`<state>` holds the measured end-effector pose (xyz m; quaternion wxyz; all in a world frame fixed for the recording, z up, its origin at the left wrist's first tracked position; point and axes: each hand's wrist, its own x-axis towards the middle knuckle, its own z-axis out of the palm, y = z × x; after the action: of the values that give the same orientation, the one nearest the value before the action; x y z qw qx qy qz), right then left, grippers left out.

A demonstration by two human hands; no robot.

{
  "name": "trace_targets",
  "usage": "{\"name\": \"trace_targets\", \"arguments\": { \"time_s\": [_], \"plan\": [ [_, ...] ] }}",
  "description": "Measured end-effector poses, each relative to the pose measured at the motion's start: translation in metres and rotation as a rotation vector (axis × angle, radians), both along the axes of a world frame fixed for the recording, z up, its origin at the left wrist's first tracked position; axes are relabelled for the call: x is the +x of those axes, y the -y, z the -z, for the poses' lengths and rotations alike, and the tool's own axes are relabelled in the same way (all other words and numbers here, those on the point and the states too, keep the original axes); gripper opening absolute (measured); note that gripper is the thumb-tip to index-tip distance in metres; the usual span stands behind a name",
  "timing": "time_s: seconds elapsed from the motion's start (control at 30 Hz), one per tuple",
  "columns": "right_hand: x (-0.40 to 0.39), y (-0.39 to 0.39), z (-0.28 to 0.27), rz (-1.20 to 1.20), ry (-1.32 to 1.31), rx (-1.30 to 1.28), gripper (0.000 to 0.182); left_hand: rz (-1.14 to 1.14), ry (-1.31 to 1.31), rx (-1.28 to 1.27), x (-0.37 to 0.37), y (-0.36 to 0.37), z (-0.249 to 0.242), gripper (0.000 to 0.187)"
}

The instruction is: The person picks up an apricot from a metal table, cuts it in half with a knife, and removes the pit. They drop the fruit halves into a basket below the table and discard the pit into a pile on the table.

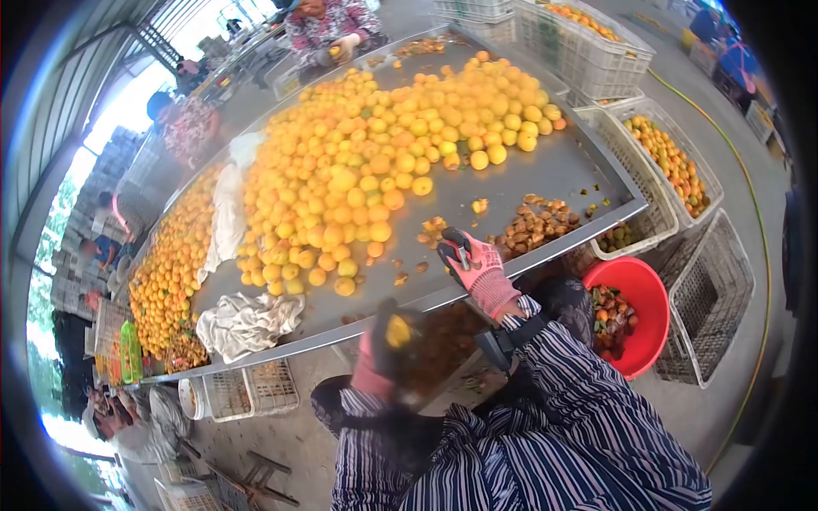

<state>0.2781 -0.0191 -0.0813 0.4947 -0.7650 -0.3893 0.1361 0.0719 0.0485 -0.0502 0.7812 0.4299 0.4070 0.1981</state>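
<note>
The person is standing at the near edge of a long steel sorting table (545, 183), wearing striped sleeves and pink gloves. The left hand (383, 353) is hovering below the table lip, fingers curled around a small yellow-orange fruit (397, 330); the grip is looking closed on it, though motion blur is hiding the fingertips. The right hand (475, 262) is resting on the table edge and gripping what appears to be a small pair of snips (461, 253); how far the blades are parted cannot be told.

Risk, as judged: the fruit is being held off the table over bare floor, so a loosened grip would be dropping it. The blades are sitting close to the gloved fingers, so a slip could be nicking the glove. Loose fruit at the edge of the big orange pile (375, 170) could be rolling toward the lip.

Surface: wet-looking steel, carrying the pile, a heap of brown trimmings (538, 226) just beside the right hand, and crumpled cloths (247, 324). A red bucket (641, 294) of rejects is standing below the near corner, white crates (673, 162) of fruit beyond. Other people are working along the far and left sides on concrete floor in an open-sided shed
</note>
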Motion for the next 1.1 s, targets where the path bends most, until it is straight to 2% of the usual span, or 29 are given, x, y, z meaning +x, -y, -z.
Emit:
{"name": "trace_targets", "arguments": {
  "time_s": [0.03, 0.07, 0.1, 0.13, 0.17, 0.23, 0.27, 0.3, 0.37, 0.4, 0.47, 0.5, 0.57, 0.63, 0.7, 0.73, 0.77, 0.8, 0.83, 0.9, 0.93, 1.0, 1.1],
  "plan": [
    [-0.003, 0.0, -0.003, -0.016, 0.002, 0.005, 0.04, 0.062, -0.075, -0.062, -0.015, 0.005, 0.009, 0.038],
    [-0.005, 0.0, -0.006, -0.019, 0.055, -0.104, 0.043, 0.047, -0.07, -0.057, -0.032, 0.002, 0.037, 0.038],
    [-0.008, -0.001, -0.007, -0.02, 0.109, -0.213, 0.046, 0.255, -0.216, 0.709, -0.049, -0.008, 0.08, 0.036],
    [-0.01, -0.003, -0.006, -0.026, 0.132, -0.291, 0.048, 0.456, -0.363, 1.475, -0.057, -0.016, 0.102, 0.034],
    [-0.013, -0.003, -0.005, -0.033, 0.14, -0.288, 0.048, 0.444, -0.364, 1.478, -0.057, -0.015, 0.092, 0.034],
    [-0.018, -0.005, -0.003, 0.029, 0.358, -0.393, 0.043, 0.286, -0.717, 1.076, -0.049, -0.013, 0.042, 0.028],
    [-0.017, -0.008, -0.006, -0.046, 0.234, -0.461, 0.052, 0.033, -0.706, 0.765, -0.042, -0.022, 0.024, 0.023],
    [-0.019, -0.008, -0.004, -0.012, 0.312, -0.44, 0.056, -0.14, -0.61, 0.75, -0.035, -0.035, 0.013, 0.017],
    [-0.023, -0.006, -0.01, -0.017, 0.359, -0.443, 0.056, -0.307, -0.761, 0.859, -0.03, -0.07, 0.005, 0.033],
    [-0.023, -0.006, -0.009, -0.027, 0.383, -0.451, 0.055, -0.329, -0.739, 0.879, -0.023, -0.08, -0.003, 0.033],
    [-0.024, -0.006, -0.002, 0.001, 0.44, -0.448, 0.053, -0.076, -1.309, 0.879, -0.003, -0.095, -0.018, 0.062],
    [-0.024, -0.008, 0.002, 0.037, 0.474, -0.435, 0.052, -0.092, -1.291, 0.895, 0.002, -0.101, -0.015, 0.062],
    [-0.025, -0.008, -0.002, 0.039, 0.437, -0.451, 0.05, 0.124, -1.367, 0.94, 0.005, -0.114, 0.01, 0.072],
    [-0.022, -0.007, -0.002, 0.013, 0.433, -0.424, 0.049, 0.192, -1.351, 0.903, 0.006, -0.128, 0.02, 0.073],
    [-0.022, -0.006, -0.002, 0.035, 0.414, -0.35, 0.05, -0.105, -1.134, 0.951, -0.005, -0.13, 0.036, 0.074],
    [-0.022, -0.003, -0.002, 0.053, 0.391, -0.272, 0.051, -0.12, -0.962, 0.875, -0.008, -0.125, 0.016, 0.061],
    [-0.021, 0.0, -0.005, 0.052, 0.365, -0.216, 0.055, -0.174, -0.482, 0.689, -0.031, -0.166, 0.077, 0.044],
    [-0.023, 0.004, -0.007, 0.106, 0.43, -0.143, 0.051, -0.36, 0.076, 0.193, -0.025, -0.12, 0.012, 0.037],
    [-0.017, 0.004, 0.003, 0.086, 0.386, 0.0, 0.053, -0.23, 0.168, 0.325, -0.029, -0.102, -0.007, 0.035],
    [-0.005, 0.001, 0.016, -0.014, 0.273, 0.139, 0.05, -0.161, 0.514, 0.117, -0.045, -0.077, -0.024, 0.039],
    [-0.007, 0.001, 0.011, -0.027, 0.268, 0.136, 0.05, -0.174, 0.509, 0.115, -0.053, -0.065, -0.03, 0.039],
    [-0.013, 0.006, -0.005, -0.012, 0.02, 0.342, 0.044, 0.02, 0.961, -0.324, -0.064, -0.041, -0.039, 0.046],
    [-0.018, 0.011, -0.031, -0.19, -0.009, 0.324, 0.04, -0.037, 1.051, -0.205, -0.062, -0.011, -0.049, 0.053]
  ]
}}
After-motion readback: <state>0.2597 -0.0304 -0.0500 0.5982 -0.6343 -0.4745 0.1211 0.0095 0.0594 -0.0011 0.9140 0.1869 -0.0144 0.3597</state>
